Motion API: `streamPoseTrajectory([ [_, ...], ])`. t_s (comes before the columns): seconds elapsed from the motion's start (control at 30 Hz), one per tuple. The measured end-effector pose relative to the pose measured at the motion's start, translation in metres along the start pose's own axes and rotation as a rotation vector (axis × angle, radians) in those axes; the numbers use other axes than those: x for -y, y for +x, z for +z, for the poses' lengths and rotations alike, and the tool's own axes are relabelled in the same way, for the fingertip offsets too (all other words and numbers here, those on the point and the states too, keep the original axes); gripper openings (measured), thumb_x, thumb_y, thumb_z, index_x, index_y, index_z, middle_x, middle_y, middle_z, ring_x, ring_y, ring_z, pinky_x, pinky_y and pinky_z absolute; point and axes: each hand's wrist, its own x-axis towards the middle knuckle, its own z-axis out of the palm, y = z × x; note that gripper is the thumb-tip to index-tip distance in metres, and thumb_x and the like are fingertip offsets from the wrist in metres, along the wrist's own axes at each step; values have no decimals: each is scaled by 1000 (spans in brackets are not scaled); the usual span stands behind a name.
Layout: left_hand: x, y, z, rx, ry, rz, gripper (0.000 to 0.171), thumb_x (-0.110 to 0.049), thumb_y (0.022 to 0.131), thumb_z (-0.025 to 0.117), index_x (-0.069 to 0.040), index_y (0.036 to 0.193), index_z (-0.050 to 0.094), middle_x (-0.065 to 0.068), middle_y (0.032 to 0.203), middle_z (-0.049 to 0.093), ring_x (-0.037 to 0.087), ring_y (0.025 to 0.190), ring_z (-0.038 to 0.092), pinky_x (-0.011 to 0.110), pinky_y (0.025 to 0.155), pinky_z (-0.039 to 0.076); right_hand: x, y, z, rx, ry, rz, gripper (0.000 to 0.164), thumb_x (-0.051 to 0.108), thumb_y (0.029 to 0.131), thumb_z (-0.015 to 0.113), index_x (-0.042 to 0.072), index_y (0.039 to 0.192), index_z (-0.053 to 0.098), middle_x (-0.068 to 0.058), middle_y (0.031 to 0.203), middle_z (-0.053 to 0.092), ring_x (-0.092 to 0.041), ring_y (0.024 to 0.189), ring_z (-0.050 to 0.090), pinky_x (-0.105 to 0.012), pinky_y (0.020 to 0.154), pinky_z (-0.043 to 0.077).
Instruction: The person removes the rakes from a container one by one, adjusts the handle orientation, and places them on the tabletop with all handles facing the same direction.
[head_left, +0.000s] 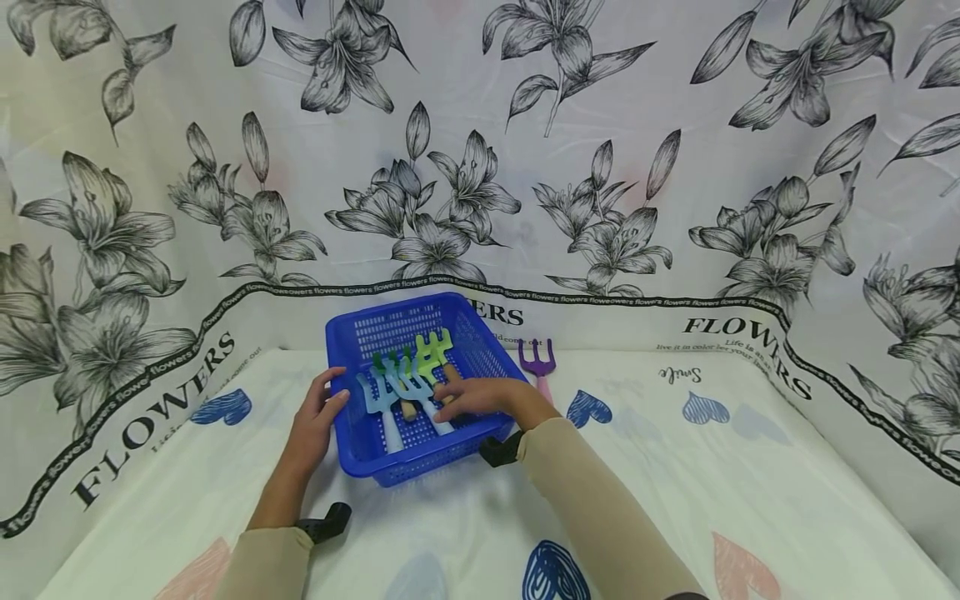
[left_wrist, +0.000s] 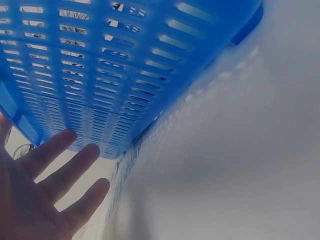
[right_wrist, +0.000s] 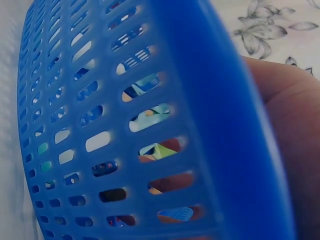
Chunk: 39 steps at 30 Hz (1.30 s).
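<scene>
Room above forks (head_left: 415,390), basket walls (head_left: 431,464) around

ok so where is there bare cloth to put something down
Widest: the cloth right of the purple fork and right sleeve, with only prints on it. Also bare: left of the left hand, and in front of the basket between right sleeve and left sleeve. The basket is crowded: forks close together, right hand over them.
</scene>
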Motion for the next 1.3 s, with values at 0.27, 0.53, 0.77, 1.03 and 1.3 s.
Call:
streamPoseTrajectory([
  [0.27, 2, 1, 1, -6, 10, -5, 54, -39, 103, 41, -21, 151, 27, 25, 150, 31, 48, 131, 37, 66, 103, 30, -3, 5, 0, 31, -21, -5, 64, 52, 90, 58, 25, 147, 45, 5, 159, 24, -28, 147, 13, -56, 114, 15],
  [0.53, 2, 1, 1, -8, 10, 5, 54, -41, 103, 41, -22, 151, 27, 25, 150, 32, 48, 131, 38, 66, 103, 30, -1, 8, 4, 34, -93, 20, 58, 50, 89, 62, 26, 141, 51, 4, 134, 58, -25, 138, 35, -54, 112, 24],
  [0.77, 3, 0, 2, -8, 13, 1, 53, -40, 103, 41, -22, 150, 27, 24, 151, 31, 49, 131, 38, 66, 102, 30, -1, 6, 4, -37, -126, -52, 53, 45, 92, 59, 21, 139, 55, -6, 152, 38, -26, 136, 38, -49, 111, 28],
  [1.03, 1, 0, 2, -8, 23, -3, 54, -42, 102, 40, -23, 151, 27, 23, 152, 30, 49, 132, 37, 66, 102, 30, -3, 4, 1, -146, -8, -113, 51, 42, 91, 63, 16, 135, 58, -3, 127, 62, -23, 123, 52, -46, 106, 37],
  [1.3, 2, 0, 2, -10, 35, -6, 55, -44, 102, 40, -23, 151, 27, 24, 152, 30, 49, 132, 37, 66, 102, 31, -6, 4, 0, -191, 77, -190, 46, 29, 90, 70, 11, 131, 61, 0, 116, 67, -18, 114, 57, -43, 102, 42],
])
